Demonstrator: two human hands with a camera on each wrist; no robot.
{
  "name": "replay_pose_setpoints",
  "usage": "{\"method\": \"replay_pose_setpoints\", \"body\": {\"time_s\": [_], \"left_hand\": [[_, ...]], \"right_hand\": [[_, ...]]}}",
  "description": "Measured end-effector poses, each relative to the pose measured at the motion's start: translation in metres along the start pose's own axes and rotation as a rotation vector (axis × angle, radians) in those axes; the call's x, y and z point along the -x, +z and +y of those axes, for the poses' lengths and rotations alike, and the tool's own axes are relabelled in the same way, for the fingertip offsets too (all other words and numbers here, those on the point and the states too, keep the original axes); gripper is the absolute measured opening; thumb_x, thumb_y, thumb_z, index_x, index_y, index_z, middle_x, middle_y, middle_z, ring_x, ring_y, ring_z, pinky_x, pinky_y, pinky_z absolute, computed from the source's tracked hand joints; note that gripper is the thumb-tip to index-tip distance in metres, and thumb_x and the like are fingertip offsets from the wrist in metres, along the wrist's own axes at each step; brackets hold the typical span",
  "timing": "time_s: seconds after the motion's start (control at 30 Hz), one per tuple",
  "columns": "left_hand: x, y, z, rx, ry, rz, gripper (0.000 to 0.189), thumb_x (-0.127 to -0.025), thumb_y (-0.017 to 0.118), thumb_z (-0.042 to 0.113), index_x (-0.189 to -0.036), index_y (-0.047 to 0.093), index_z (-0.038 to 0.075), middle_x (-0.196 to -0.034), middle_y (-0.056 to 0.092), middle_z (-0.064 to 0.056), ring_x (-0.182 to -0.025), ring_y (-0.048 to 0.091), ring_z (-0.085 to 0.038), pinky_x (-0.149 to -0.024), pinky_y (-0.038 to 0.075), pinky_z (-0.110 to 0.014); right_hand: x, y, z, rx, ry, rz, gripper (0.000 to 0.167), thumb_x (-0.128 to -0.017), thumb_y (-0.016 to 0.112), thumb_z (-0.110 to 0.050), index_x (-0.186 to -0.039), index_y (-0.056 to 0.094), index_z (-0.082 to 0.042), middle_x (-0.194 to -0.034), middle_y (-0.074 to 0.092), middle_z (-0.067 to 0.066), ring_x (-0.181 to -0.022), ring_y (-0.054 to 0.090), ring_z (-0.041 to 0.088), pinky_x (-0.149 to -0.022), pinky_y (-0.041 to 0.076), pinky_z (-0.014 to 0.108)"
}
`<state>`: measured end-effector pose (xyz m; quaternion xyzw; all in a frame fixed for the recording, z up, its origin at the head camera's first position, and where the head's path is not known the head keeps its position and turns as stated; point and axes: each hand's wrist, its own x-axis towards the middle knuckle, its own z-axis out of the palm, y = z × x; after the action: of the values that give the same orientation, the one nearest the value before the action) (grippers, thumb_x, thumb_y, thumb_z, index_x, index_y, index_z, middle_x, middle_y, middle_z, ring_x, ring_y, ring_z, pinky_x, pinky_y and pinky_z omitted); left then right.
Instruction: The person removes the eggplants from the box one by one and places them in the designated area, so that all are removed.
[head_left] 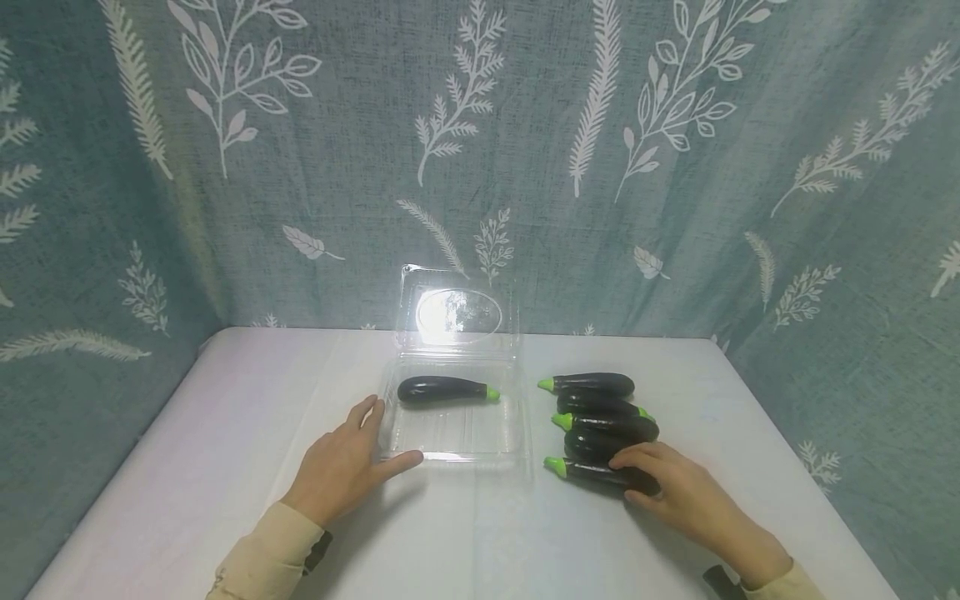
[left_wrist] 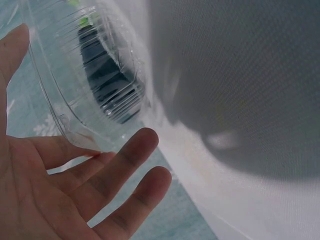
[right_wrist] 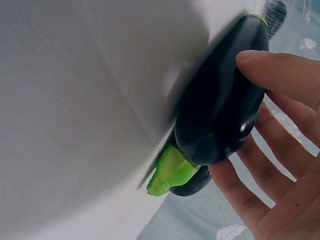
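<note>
A clear plastic clamshell box (head_left: 465, 457) stands with its lid (head_left: 408, 304) raised at the back. One dark eggplant with a green stem end (head_left: 438, 389) lies sideways in its tray. My left hand (head_left: 337, 467) is at the box's front left corner, fingers extended along the left side and thumb along the front edge. In the left wrist view, fingertips (left_wrist: 142, 142) are near the box's corner. My right hand (head_left: 682, 496) holds the nearest eggplant (head_left: 596, 473) of the row by its thick right end, with the thumb (right_wrist: 255, 60) on one side and fingers on the other.
Several more eggplants (head_left: 600, 425) lie in a row behind the held one, right of the box, their green ends pointing both ways. The white table (head_left: 262, 392) backs onto a teal leaf-patterned curtain (head_left: 352, 167), which hangs on the left and right too.
</note>
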<state>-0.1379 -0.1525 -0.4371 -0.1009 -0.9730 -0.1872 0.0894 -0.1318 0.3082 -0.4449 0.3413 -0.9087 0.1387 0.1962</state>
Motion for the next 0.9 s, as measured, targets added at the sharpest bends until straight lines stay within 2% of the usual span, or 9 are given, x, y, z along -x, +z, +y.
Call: {"method": "replay_pose_setpoints", "body": {"time_s": [0.27, 0.47, 0.67, 0.9], "left_hand": [[0.0, -0.001, 0.001, -0.009, 0.0, -0.009, 0.104, -0.086, 0.059, 0.076, -0.146, 0.047, -0.008, -0.149, 0.047, -0.026, -0.081, 0.068, -0.043, -0.072, 0.055, -0.056], [0.0, -0.001, 0.001, -0.01, -0.002, -0.015, 0.104, -0.086, 0.059, 0.076, -0.146, 0.046, -0.008, -0.149, 0.046, -0.025, -0.081, 0.068, -0.043, -0.072, 0.055, -0.056], [0.0, -0.003, 0.002, -0.013, -0.004, -0.021, 0.104, -0.086, 0.058, 0.077, -0.146, 0.047, -0.008, -0.149, 0.047, -0.025, -0.081, 0.068, -0.043, -0.072, 0.055, -0.056], [0.0, -0.002, 0.002, -0.011, -0.008, -0.02, 0.105, -0.086, 0.059, 0.077, -0.147, 0.046, -0.007, -0.15, 0.046, -0.025, -0.082, 0.068, -0.043, -0.073, 0.054, -0.056]], "right_hand": [[0.0, 0.0, 0.001, 0.008, -0.008, 0.0, 0.054, -0.064, 0.095, -0.016, -0.113, 0.072, -0.022, -0.112, 0.067, -0.006, -0.102, 0.068, 0.018, -0.083, 0.057, 0.041], [-0.002, -0.002, 0.001, 0.013, 0.025, -0.001, 0.049, -0.07, 0.092, -0.021, -0.115, 0.073, -0.022, -0.111, 0.069, -0.004, -0.101, 0.068, 0.018, -0.083, 0.057, 0.042], [-0.008, -0.009, 0.004, 0.009, 0.035, 0.04, 0.044, -0.075, 0.088, -0.019, -0.116, 0.072, -0.021, -0.111, 0.07, -0.003, -0.1, 0.068, 0.018, -0.082, 0.057, 0.042], [-0.018, -0.02, 0.002, -0.044, 0.119, 0.032, 0.043, -0.083, 0.084, -0.019, -0.123, 0.069, -0.024, -0.119, 0.068, -0.008, -0.109, 0.065, 0.015, -0.089, 0.052, 0.039]]}}
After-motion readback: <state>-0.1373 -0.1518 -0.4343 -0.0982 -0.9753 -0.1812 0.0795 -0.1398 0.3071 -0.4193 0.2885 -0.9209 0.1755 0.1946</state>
